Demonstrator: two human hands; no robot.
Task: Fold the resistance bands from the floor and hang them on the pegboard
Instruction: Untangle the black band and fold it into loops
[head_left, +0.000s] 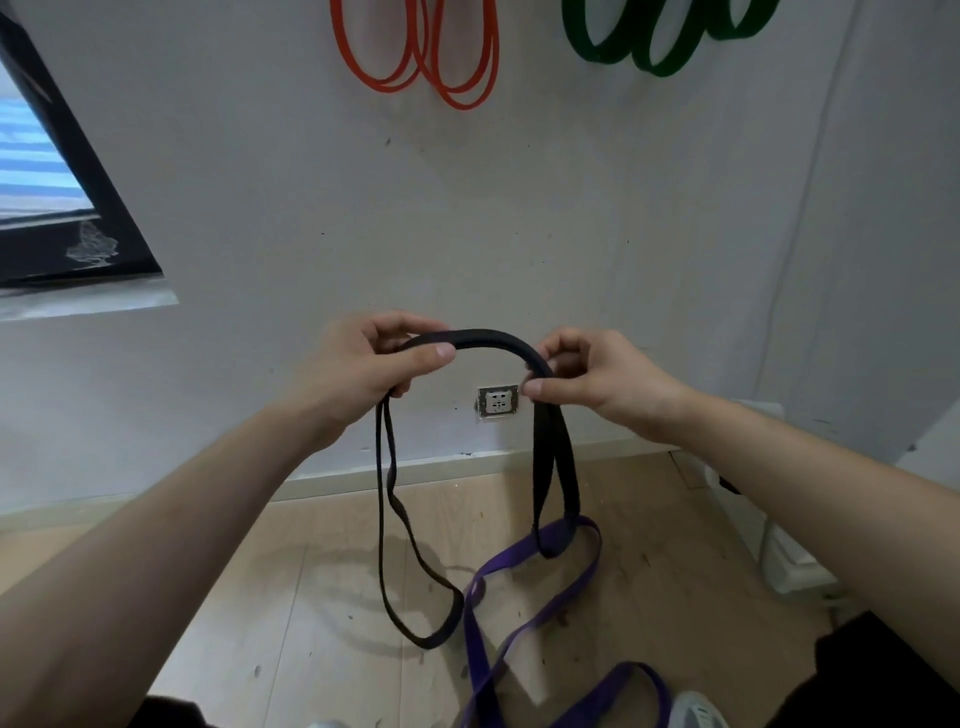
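My left hand (363, 364) and right hand (597, 379) each pinch the black band (493, 338), thumb over curled fingers. It arches between them just above the socket (497, 401), and both of its ends hang in loops below the socket toward the floor (311, 597).

To fold it well, I judge I should bring my hands together, even out the two uneven loops and flatten any twist. The right loop also needs lifting away from the purple band (519, 623) on the floor below the socket; I cannot tell whether they are tangled.

High above the socket hang an orange band (415, 57) and a green band (649, 41).

I can read no brand or writing anywhere.
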